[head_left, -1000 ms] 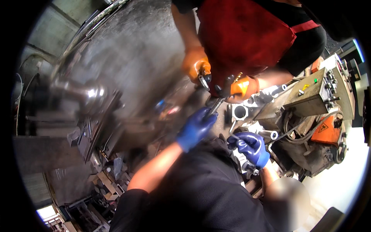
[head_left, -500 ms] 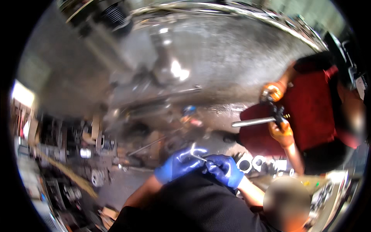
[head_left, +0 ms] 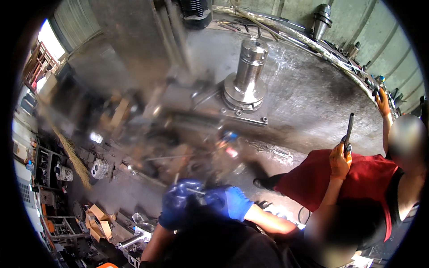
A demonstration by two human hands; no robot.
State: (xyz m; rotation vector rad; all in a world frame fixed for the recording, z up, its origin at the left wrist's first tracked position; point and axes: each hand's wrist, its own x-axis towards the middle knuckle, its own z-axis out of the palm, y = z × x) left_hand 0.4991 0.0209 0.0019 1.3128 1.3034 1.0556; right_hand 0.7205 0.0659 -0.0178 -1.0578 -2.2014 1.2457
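Both of my hands wear blue gloves and are close together in front of my dark clothing, at the lower middle. My left hand [head_left: 180,201] is closed around one end of a thin metal rod [head_left: 195,191]. My right hand [head_left: 229,202] has its fingers curled at the rod's other end, close to the left. Only a short stretch of the rod shows between the gloves. Its ends are hidden, and blur makes its exact kind hard to tell.
A shiny flanged metal cylinder [head_left: 248,76] stands upright beyond my hands on a large grey metal surface [head_left: 308,80]. At right, a co-worker in a red apron [head_left: 304,174] holds a dark bar [head_left: 350,127]. A broom [head_left: 73,156] and torn cardboard [head_left: 98,223] are at left.
My view has turned, so the scene and my hands sit differently. The co-worker's bar now points upward, and their other hand reaches to the far right edge. My hands still hold the rod.
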